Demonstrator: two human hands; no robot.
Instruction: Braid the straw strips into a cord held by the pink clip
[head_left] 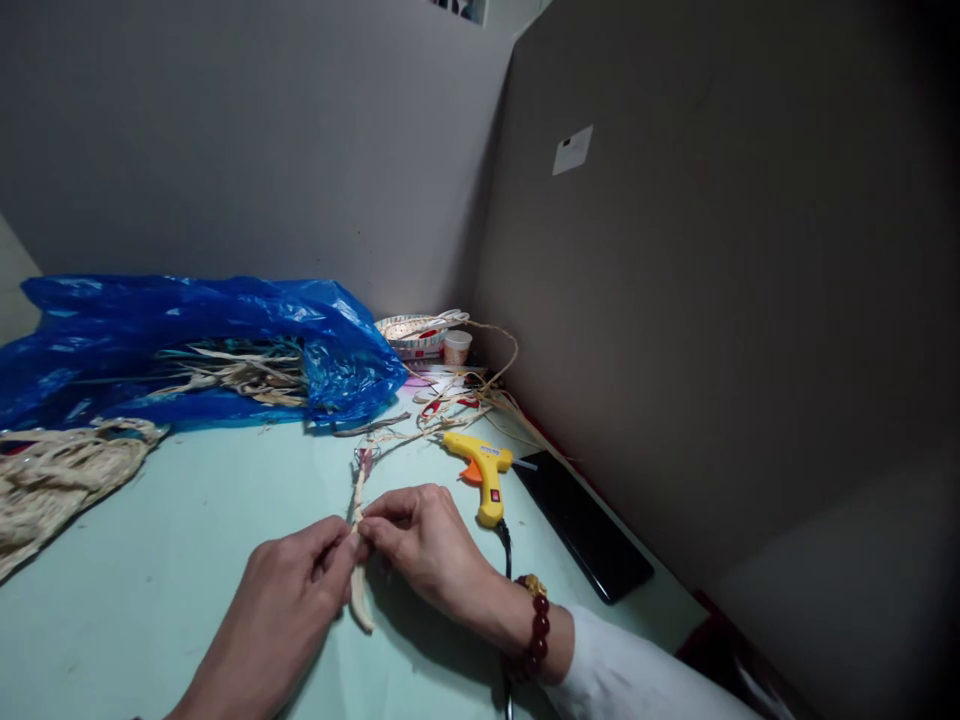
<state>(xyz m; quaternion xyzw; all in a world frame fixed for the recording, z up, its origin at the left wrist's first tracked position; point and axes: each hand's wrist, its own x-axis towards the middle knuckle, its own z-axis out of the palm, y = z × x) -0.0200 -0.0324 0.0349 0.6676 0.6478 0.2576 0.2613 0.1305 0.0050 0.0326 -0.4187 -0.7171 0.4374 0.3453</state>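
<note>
Between my two hands runs a pale twisted strand of dried plant fibre point(360, 600), its thick end hanging down toward me. My left hand point(300, 580) pinches it from the left with thumb and forefinger. From the right, my right hand point(420, 540) pinches the same strand at nearly the same height, with a dark red bead bracelet on the wrist. At the strand's far end sits a small reddish piece point(364, 460) with thin wire-like loops; its kind is too small to tell. A yellow glue gun point(484, 470) with an orange trigger lies just beyond my right hand.
A blue plastic bag point(352, 350) holding dried fibre strips lies at the back left. Woven fibre work point(67, 490) rests at the left edge. A black flat tray-like object point(592, 525), a paper cup point(457, 347), a round basket point(397, 325) and loose strands stand right and behind. Grey partitions enclose the table.
</note>
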